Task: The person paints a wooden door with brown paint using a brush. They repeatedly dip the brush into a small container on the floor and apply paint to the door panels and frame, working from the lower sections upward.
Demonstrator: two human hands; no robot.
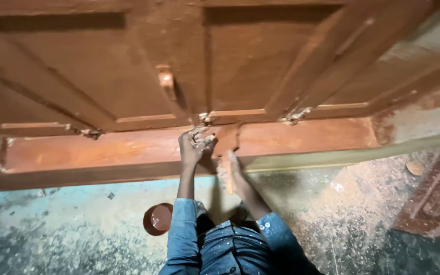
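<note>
A big brown-painted panelled wooden door stands in front of me on its bottom rail. My left hand presses against the rail just under a joint, its fingers curled around a pale lump of filler. Right beside it, my right hand, dusted with the same pale stuff, grips a flat brown scraper whose blade lies against the rail. Both sleeves are blue denim with pale specks.
A small round brown bowl of brown paste sits on the dusty floor near my left elbow. Pale filler shows at other joints. Another brown panelled piece lies on the floor at the right.
</note>
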